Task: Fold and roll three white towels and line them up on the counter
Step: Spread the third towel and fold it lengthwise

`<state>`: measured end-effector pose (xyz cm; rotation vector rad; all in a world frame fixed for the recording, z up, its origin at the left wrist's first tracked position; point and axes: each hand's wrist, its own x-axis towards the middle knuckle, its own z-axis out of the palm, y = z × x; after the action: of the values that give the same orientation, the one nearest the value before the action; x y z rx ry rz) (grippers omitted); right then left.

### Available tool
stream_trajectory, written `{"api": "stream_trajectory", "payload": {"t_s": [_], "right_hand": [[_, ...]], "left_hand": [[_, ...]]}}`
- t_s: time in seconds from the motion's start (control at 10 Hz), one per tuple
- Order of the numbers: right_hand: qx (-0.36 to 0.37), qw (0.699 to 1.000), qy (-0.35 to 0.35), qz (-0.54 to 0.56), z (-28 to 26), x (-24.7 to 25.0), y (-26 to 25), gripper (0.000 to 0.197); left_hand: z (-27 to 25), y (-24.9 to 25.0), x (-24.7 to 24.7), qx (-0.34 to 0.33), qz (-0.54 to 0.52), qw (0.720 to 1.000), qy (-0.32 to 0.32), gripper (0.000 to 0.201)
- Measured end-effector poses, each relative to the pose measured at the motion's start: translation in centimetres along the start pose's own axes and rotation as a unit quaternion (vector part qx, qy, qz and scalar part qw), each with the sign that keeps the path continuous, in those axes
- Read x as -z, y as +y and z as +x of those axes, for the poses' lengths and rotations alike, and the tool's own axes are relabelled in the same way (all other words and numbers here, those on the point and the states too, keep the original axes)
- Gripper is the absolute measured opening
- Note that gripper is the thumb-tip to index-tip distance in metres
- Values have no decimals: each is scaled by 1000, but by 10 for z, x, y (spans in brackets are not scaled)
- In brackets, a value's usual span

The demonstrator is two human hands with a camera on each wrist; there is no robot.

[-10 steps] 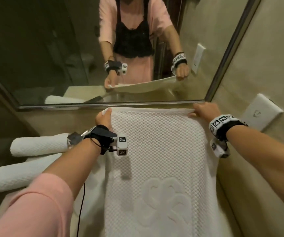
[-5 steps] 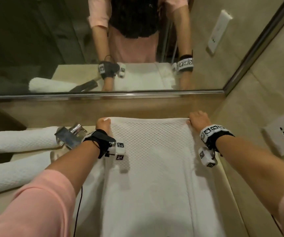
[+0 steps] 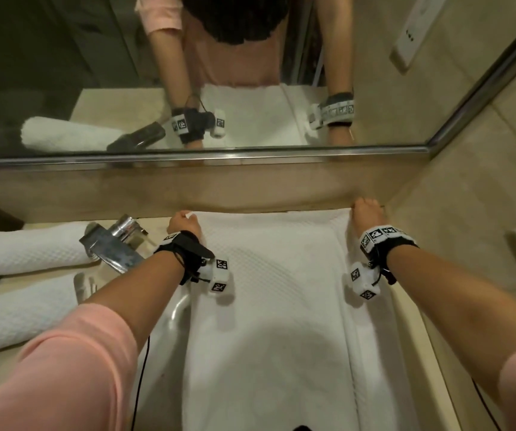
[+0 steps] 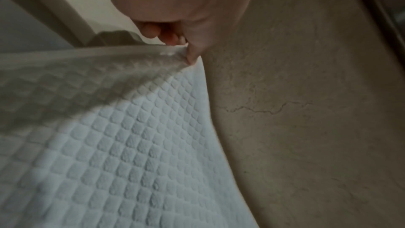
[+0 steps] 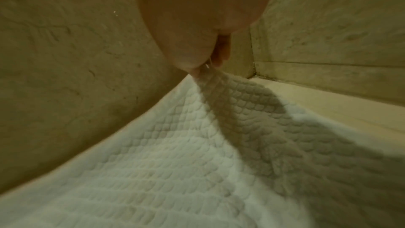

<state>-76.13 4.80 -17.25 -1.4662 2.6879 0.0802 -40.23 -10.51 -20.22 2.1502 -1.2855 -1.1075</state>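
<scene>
Lowered to the counter (image 3: pixel 412 309) against the back wall, the towel (image 3: pixel 269 306) stays pinched at both far corners by left hand (image 3: pixel 183 225) and right hand (image 3: pixel 367 214) fingers.

Both arms outstretched, left hand (image 3: pixel 183 224) and right hand (image 3: pixel 367 214) (fingers pinched)

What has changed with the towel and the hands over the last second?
Both hands, left hand and right hand, lowered the towel and carried its far edge to the back wall. Each grip stayed pinched on its corner; the two rolled towels stayed put.
</scene>
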Motion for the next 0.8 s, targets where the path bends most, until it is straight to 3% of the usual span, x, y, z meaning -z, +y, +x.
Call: {"api": "stream_trajectory", "payload": {"t_s": [0.3, 0.5, 0.7, 0.8], "right_hand": [[-99, 978, -64, 173, -8, -18, 16, 36], [-199, 961, -52, 186, -47, -29, 30, 35], [-286, 936, -120, 167, -85, -31, 37, 45], [-309, 920, -159, 179, -94, -36, 45, 51]], "left_hand": [[-2, -7, -16, -19, -27, 999, 25, 20], [-20, -20, -12, -49, -55, 997, 19, 25], [-52, -36, 8, 103, -87, 990, -34, 32], [-63, -51, 14, 137, -36, 981, -134, 46]]}}
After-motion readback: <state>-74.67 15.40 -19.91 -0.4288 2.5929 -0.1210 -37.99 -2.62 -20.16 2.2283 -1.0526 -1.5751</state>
